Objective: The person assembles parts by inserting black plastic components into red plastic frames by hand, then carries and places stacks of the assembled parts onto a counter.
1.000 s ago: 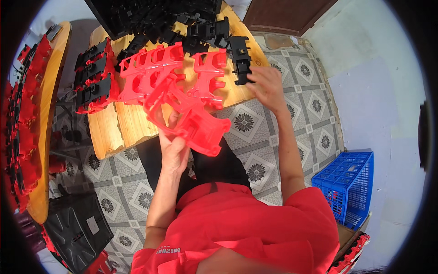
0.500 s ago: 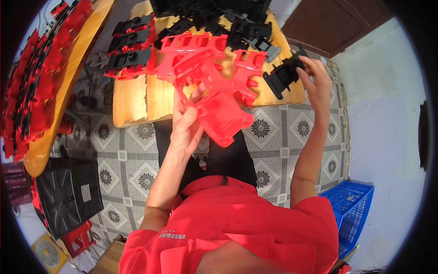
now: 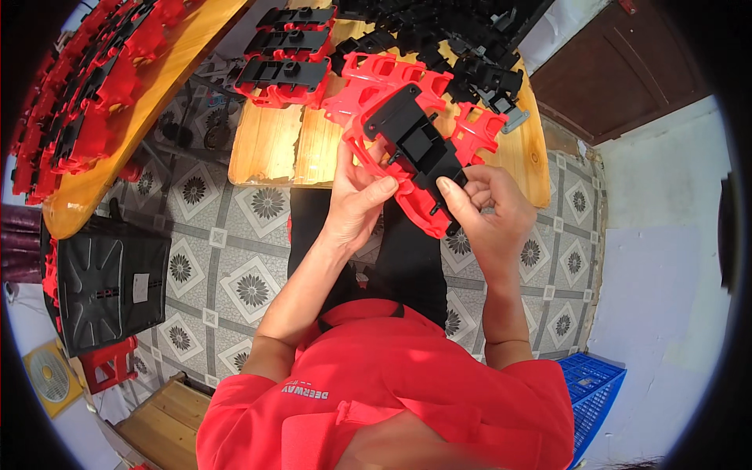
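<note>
My left hand (image 3: 362, 200) is closed around the left side of a red plastic frame (image 3: 429, 213), held tilted in front of the wooden table. Over that frame lies a long black plastic part (image 3: 419, 141) with a square recess in its middle. At its lower right end my right hand (image 3: 495, 211) pinches the black part between thumb and fingers. The black part covers most of the red frame, so I cannot tell whether it is seated. Just beyond, more red plastic frames (image 3: 376, 76) rest on the table.
The wooden table (image 3: 270, 149) carries black-and-red assembled pieces (image 3: 283, 72) at its left and a heap of black parts (image 3: 470, 47) at the back. A curved wooden board (image 3: 149, 125) with rows of assemblies runs along the left. A blue plastic crate (image 3: 591, 392) stands at lower right.
My right hand has brought the black part from the table's right side over to the red frame. My left hand has turned the frame and shifted slightly right.
</note>
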`<control>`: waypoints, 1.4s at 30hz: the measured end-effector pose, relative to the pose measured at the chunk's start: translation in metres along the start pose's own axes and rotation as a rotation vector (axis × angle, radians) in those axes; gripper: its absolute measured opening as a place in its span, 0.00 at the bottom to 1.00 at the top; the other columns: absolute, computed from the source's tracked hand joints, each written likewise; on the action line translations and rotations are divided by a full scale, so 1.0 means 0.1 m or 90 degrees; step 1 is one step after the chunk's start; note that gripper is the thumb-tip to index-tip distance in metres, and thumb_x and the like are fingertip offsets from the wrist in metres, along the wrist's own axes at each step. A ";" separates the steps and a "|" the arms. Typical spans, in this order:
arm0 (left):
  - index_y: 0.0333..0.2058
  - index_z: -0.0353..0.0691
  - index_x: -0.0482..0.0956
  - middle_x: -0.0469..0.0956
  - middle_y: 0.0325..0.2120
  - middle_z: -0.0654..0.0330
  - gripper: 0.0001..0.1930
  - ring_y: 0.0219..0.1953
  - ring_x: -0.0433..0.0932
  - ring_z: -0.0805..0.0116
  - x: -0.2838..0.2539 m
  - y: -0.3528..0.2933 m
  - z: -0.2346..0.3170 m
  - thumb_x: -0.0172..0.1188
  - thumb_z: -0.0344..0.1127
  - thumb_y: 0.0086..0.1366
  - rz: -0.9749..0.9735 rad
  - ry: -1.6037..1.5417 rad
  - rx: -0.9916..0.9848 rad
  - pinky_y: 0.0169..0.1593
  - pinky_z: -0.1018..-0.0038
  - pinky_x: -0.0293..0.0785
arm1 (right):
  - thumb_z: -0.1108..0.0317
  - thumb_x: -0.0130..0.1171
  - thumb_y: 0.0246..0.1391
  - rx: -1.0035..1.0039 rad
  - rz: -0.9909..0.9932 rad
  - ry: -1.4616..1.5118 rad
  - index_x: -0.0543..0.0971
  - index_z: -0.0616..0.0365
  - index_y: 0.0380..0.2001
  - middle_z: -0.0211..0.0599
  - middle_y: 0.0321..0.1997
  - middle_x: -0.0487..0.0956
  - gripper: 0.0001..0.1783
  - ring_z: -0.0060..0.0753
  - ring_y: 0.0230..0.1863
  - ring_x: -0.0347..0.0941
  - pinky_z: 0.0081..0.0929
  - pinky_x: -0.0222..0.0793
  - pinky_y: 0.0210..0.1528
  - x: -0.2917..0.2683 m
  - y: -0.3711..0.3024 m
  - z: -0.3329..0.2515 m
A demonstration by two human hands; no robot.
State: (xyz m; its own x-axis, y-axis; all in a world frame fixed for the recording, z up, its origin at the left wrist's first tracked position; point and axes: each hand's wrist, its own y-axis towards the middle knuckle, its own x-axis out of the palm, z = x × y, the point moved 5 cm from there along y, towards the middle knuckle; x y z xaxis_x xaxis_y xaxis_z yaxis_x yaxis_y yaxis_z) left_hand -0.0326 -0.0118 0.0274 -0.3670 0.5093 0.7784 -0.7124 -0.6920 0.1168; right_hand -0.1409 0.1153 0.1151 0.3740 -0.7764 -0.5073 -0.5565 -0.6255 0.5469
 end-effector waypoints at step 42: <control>0.69 0.40 0.23 0.40 0.66 0.37 0.66 0.70 0.41 0.47 -1.32 0.09 1.00 0.73 0.50 0.53 0.533 0.446 0.190 0.72 0.59 0.38 | 0.54 0.77 0.35 0.044 -0.623 0.085 0.74 0.69 0.52 0.45 0.43 0.80 0.43 0.35 0.44 0.76 0.31 0.71 0.49 2.87 2.35 0.56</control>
State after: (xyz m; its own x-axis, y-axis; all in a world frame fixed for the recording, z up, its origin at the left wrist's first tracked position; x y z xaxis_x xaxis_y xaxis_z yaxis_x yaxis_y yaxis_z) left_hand 0.0697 -0.1363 -0.0124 -0.9827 -0.0616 0.1748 0.0513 -0.9967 -0.0629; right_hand -0.2060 -0.2499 0.0604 0.7698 0.0748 -0.6339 0.0019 -0.9934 -0.1150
